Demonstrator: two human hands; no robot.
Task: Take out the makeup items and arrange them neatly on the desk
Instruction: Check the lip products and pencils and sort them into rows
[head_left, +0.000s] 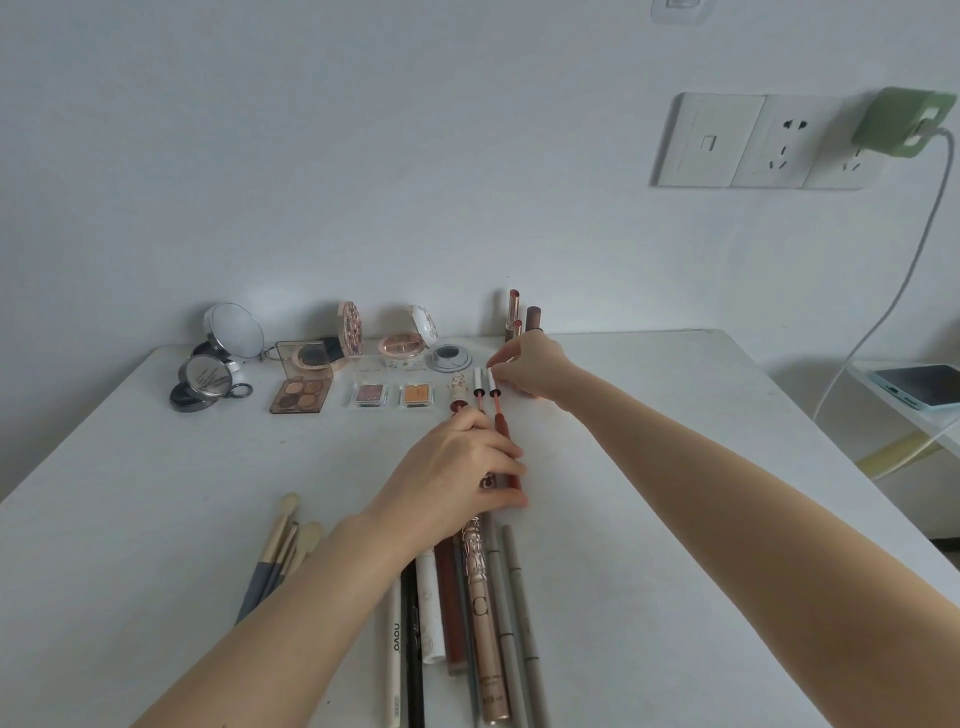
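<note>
Both hands (457, 467) (524, 366) aligning lip glosses (500, 421) on desk (649, 467).

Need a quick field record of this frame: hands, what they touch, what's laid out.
left hand: left hand grips the near ends of the lip glosses
right hand: right hand pinches the white cap end of one lip gloss
back row: round mirror, eyeshadow palette, two small shadow pans
front row: pencils and tubes, brushes
surface: white desk
</note>
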